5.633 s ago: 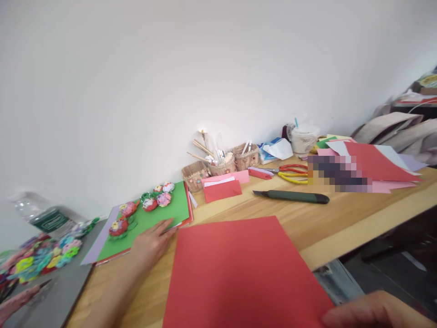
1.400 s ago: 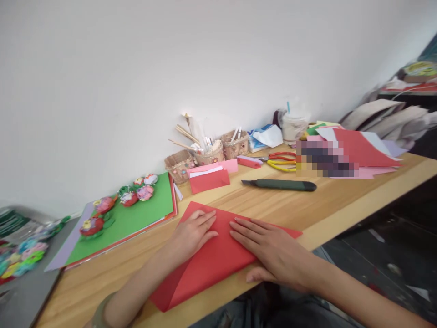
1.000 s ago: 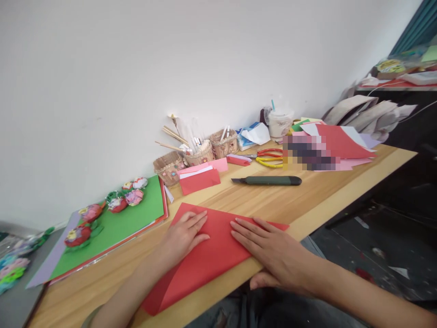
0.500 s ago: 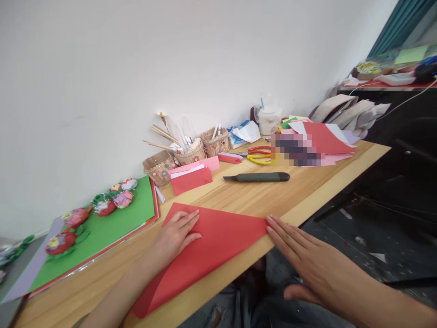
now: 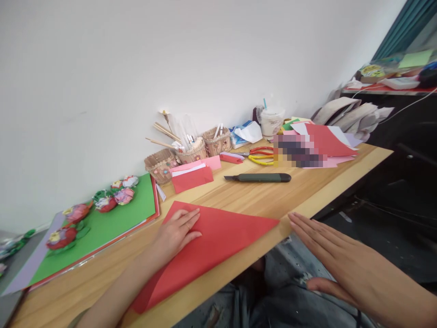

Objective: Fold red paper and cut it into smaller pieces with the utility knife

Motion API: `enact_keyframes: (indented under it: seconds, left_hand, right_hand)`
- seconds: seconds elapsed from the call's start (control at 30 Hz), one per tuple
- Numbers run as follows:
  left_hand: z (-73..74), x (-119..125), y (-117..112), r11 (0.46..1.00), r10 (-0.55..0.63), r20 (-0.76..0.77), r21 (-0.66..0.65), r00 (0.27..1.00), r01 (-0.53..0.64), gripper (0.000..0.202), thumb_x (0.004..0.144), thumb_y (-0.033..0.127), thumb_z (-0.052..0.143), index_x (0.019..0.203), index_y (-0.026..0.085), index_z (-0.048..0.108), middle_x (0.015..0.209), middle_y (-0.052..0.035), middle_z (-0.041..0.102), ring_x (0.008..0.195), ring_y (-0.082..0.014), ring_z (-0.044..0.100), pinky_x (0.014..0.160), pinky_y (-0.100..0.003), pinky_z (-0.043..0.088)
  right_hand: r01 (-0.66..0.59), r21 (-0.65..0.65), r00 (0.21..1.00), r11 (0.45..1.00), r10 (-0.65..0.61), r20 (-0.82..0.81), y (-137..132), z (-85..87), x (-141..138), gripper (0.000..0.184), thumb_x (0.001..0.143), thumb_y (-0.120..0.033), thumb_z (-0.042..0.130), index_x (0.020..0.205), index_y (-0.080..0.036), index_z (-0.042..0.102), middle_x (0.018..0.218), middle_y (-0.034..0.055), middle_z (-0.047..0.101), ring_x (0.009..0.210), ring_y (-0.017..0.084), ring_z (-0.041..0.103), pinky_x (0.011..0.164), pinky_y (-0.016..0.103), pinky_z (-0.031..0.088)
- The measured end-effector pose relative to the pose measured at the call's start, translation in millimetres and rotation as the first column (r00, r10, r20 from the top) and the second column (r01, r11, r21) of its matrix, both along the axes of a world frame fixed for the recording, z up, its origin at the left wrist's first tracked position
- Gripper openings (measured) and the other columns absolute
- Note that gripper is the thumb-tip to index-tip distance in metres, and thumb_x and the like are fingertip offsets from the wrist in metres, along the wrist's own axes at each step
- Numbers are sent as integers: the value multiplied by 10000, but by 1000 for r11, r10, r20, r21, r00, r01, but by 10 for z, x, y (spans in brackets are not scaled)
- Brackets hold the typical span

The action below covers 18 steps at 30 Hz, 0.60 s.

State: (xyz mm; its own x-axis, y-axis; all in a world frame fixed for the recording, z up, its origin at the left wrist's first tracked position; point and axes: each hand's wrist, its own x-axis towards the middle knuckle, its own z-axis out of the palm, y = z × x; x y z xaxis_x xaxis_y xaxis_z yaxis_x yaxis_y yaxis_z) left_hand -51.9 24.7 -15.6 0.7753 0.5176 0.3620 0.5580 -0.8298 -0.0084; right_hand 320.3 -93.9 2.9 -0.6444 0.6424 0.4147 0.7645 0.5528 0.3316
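A red sheet of paper, folded into a triangle, lies on the wooden table near its front edge. My left hand rests flat on its left part, fingers stretched out and pointing right. Just off the paper's right-hand tip is my right hand, held with straight fingers and the thumb apart; nothing is in it. Behind the paper lies a green-black utility knife, untouched. My left forearm hides some of the paper's left side.
Paper flowers sit on green sheets at the left. Along the wall stand woven baskets, a lidded cup and a tissue pack. Red-and-yellow-handled scissors lie beside a pile of coloured paper; folded red paper stands nearer.
My right hand has slid right, off the paper's tip, which now shows uncovered. My left hand has stayed in place on the sheet.
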Motion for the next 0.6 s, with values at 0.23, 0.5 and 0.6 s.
enact_keyframes:
  seconds: [0.23, 0.5, 0.6]
  left_hand:
    - [-23, 14, -11, 999, 40, -31, 26, 999, -39, 424, 952, 426, 403, 1236, 150, 555, 1210, -108, 629, 1011, -232, 582, 837, -381, 545]
    - [-27, 28, 31, 997, 58, -70, 47, 996, -55, 350, 980, 312, 372, 1207, 145, 581, 1202, -105, 636, 981, -207, 584, 828, -355, 539]
    - [-36, 40, 50, 997, 60, -79, 43, 995, -57, 363, 982, 305, 362, 1192, 117, 591, 1202, -112, 635, 979, -213, 577, 812, -351, 543]
  right_hand:
    - [-210, -110, 975, 971, 200, -92, 249, -38, -439, 1049, 806, -687, 405, 1449, 13, -39, 1316, 235, 493, 1195, 287, 509, 875, 404, 521]
    - [-289, -338, 955, 896, 242, -173, 644, -240, -458, 907, 833, -624, 438, 1466, -68, 102, 1421, 216, 354, 1305, 282, 360, 1010, 453, 414]
    - [-304, -385, 951, 871, 251, -183, 752, -230, -390, 873, 838, -600, 458, 1475, -131, 89, 1445, 175, 336, 1316, 264, 346, 1036, 457, 382]
